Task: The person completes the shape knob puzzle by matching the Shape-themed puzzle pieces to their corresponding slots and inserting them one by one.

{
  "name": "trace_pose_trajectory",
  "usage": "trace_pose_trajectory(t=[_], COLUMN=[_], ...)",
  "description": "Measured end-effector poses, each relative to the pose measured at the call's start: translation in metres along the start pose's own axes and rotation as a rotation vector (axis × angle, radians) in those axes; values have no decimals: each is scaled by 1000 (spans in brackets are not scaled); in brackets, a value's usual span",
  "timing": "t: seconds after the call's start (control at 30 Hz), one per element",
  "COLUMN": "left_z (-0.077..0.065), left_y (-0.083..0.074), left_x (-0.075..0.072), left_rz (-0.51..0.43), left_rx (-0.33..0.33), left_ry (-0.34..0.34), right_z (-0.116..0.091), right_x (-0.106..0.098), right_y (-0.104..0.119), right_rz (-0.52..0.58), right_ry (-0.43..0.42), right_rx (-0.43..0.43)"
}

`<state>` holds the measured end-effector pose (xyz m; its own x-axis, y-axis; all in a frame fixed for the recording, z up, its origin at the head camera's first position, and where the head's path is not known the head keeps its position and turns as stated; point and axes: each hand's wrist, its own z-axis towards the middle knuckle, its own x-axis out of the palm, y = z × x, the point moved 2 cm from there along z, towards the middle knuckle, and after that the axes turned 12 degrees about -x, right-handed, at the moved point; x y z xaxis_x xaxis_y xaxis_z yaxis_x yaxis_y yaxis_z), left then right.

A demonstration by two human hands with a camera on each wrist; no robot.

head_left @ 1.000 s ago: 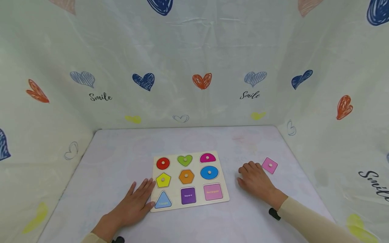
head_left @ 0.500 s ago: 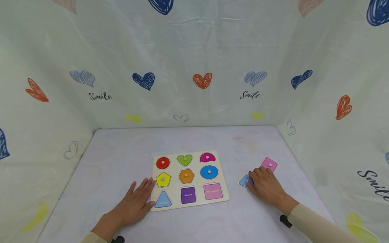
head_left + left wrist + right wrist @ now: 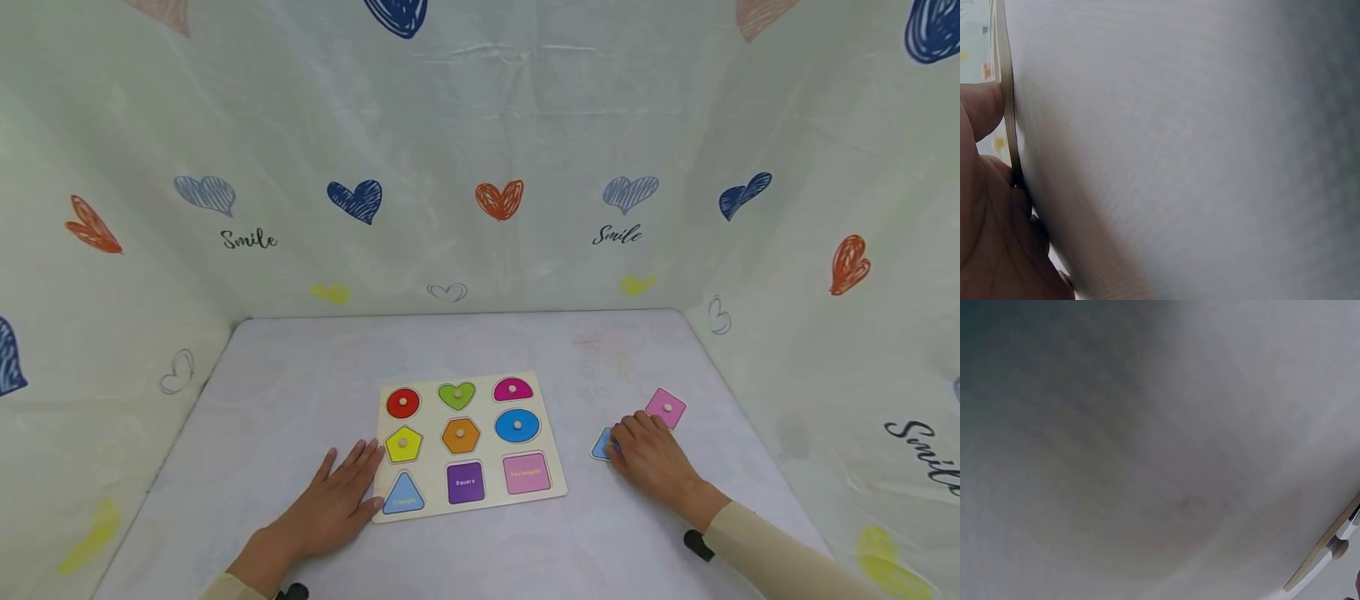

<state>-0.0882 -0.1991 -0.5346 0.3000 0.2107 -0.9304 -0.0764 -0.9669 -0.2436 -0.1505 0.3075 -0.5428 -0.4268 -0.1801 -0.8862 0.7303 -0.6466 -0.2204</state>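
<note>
A wooden shape puzzle board (image 3: pixel 491 500) lies on the table, slightly turned. My left hand (image 3: pixel 330 512) rests flat with spread fingers at its left edge; in the left wrist view the thumb (image 3: pixel 985 109) touches the board's edge (image 3: pixel 1007 69). To the right of the board, my right hand (image 3: pixel 656 458) is over a blue triangle piece (image 3: pixel 600 444), fingers bent down. The hand covers much of the triangle, and its grip is hidden. A pink square-looking knobbed piece (image 3: pixel 666 408) lies just beyond the knuckles. In the right wrist view, a piece's wooden knob (image 3: pixel 1338 547) shows beside barely visible fingers.
Knobbed pieces fill the board's upper two rows, such as the red circle (image 3: pixel 402 403) and blue oval (image 3: pixel 517 426). Printed triangle (image 3: pixel 403 493), square (image 3: pixel 466 482) and rectangle (image 3: pixel 527 473) recesses form the front row. A heart-print curtain (image 3: pixel 427 125) encloses the white table (image 3: pixel 315 358).
My right hand has moved toward me and to the right, uncovering part of the blue triangle, then slightly left over its knob. The left hand and board have stayed still.
</note>
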Motion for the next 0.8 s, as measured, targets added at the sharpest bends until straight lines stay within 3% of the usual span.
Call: trace_pose_trajectory(t=[0.8], left_z=[0], left_y=[1], left_x=[1], left_rz=[8], left_rx=[10], left_ry=[-7], right_z=[6], right_x=[2], right_y=[0], right_rz=[0], right_ry=[66], right_rx=[35])
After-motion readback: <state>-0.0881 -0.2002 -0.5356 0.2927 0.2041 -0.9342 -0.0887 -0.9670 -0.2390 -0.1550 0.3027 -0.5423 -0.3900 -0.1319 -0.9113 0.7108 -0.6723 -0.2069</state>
